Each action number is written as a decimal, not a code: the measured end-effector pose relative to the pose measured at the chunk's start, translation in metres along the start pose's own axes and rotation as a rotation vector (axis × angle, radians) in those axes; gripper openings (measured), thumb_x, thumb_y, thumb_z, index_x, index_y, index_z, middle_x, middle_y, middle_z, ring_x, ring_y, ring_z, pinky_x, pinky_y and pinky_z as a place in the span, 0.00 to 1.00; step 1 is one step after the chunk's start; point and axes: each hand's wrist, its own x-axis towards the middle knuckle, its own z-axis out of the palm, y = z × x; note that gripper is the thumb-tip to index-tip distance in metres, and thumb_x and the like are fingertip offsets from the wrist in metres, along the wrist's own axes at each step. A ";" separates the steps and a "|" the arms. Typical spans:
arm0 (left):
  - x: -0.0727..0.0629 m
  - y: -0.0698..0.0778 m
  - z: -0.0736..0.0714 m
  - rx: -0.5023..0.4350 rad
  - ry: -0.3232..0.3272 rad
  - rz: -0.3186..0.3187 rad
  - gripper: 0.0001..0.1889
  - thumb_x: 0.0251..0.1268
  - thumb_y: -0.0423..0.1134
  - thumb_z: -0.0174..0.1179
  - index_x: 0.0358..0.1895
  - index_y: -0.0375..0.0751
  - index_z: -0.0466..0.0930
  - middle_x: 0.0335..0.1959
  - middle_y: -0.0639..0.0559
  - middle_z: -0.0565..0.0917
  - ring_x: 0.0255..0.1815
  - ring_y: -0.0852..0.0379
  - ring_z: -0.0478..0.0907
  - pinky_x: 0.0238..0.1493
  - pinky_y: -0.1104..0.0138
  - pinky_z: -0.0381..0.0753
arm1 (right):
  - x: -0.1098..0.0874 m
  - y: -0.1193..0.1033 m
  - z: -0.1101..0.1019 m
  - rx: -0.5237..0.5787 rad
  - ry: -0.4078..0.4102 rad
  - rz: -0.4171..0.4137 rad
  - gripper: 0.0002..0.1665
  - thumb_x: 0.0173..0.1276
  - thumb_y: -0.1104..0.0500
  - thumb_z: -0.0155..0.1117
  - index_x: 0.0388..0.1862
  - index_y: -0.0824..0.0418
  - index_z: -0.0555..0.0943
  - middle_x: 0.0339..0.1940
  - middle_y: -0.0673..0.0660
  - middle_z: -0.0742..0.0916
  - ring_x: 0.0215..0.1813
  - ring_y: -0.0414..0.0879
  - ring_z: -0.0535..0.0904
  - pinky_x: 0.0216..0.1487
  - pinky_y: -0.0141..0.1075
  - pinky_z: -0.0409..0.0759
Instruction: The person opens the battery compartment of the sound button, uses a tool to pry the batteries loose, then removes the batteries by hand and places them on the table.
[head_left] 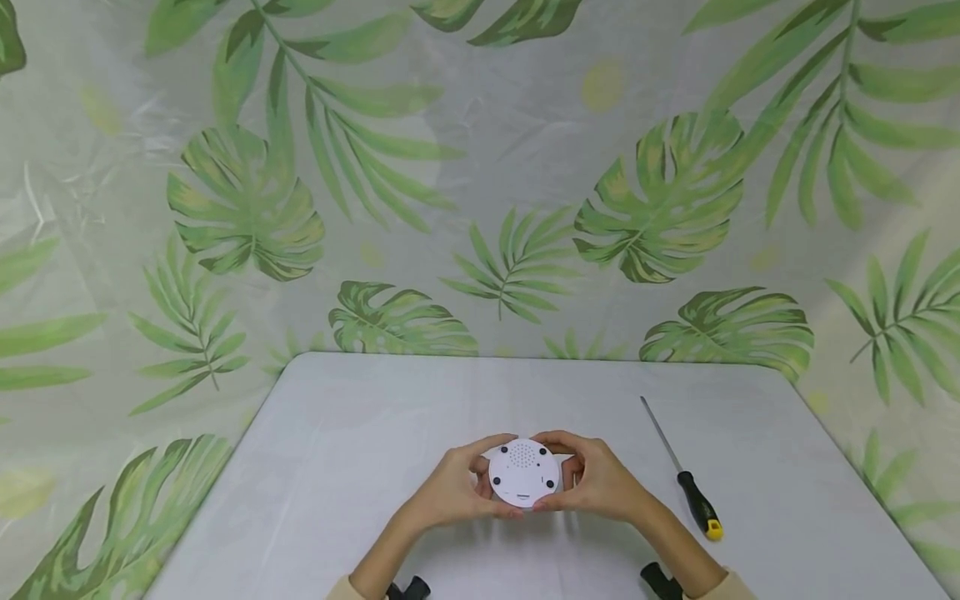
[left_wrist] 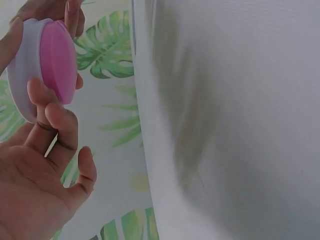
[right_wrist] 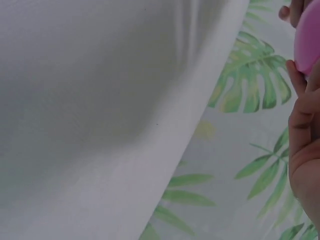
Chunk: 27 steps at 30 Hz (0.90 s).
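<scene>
Both hands hold a round white-and-pink device (head_left: 523,473) above the table, its white underside facing the head camera. That face has a cluster of small holes, several black dots near the rim and a small slot. My left hand (head_left: 459,482) grips its left edge between thumb and fingers, and my right hand (head_left: 600,479) grips the right edge the same way. In the left wrist view the domed pink side (left_wrist: 59,62) faces away from the white shell (left_wrist: 25,65). Only part of the pink dome (right_wrist: 307,40) shows in the right wrist view, beside the right fingers.
A screwdriver (head_left: 699,504) with a black-and-yellow handle lies on the white-covered table (head_left: 360,417), right of the hands, its shaft pointing to the back. Behind the table's far edge hangs a leaf-patterned sheet (head_left: 517,167). Black wrist mounts (head_left: 410,588) show at the bottom.
</scene>
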 end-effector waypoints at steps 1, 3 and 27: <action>0.000 0.000 0.000 0.018 0.005 0.009 0.49 0.44 0.46 0.85 0.74 0.50 0.72 0.21 0.64 0.80 0.25 0.71 0.72 0.31 0.77 0.70 | 0.000 0.000 0.000 0.006 -0.006 -0.001 0.47 0.48 0.52 0.88 0.67 0.58 0.77 0.58 0.66 0.87 0.21 0.32 0.76 0.19 0.28 0.73; 0.000 -0.001 0.000 0.078 0.030 0.036 0.47 0.42 0.49 0.85 0.72 0.52 0.74 0.29 0.64 0.84 0.31 0.69 0.74 0.39 0.75 0.72 | -0.001 0.001 0.000 0.019 -0.015 -0.002 0.47 0.48 0.53 0.88 0.68 0.59 0.77 0.58 0.65 0.87 0.22 0.33 0.76 0.20 0.28 0.74; 0.005 -0.018 0.015 0.313 0.100 0.033 0.49 0.37 0.54 0.86 0.69 0.46 0.77 0.63 0.55 0.84 0.63 0.56 0.75 0.60 0.60 0.69 | -0.003 0.006 0.010 -0.450 -0.004 -0.030 0.47 0.56 0.37 0.80 0.68 0.60 0.77 0.42 0.44 0.84 0.26 0.27 0.72 0.28 0.25 0.71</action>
